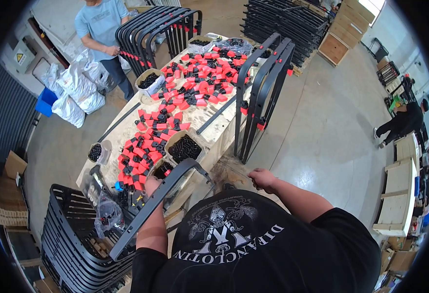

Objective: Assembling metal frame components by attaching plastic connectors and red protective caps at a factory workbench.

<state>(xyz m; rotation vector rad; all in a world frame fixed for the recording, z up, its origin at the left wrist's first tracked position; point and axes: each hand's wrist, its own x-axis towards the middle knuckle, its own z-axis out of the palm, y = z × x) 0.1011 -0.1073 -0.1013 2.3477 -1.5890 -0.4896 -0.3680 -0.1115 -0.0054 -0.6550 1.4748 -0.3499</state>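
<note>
Frame fitting seems under way; the black frame [150, 209] is seen at the near end of the bench [199, 117]; the left hand [152, 185] is half-hidden behind, its grip untellable; the right hand [261, 179] is curled, contents unclear; steadying seems called for next

The fingertips of the left hand [152, 185] cannot be made out; a curved black frame [141, 222] hides part of its forearm. Anything inside the right hand [263, 179] is too small to tell. The top edge crops the co-worker [101, 24] at the head.
</note>
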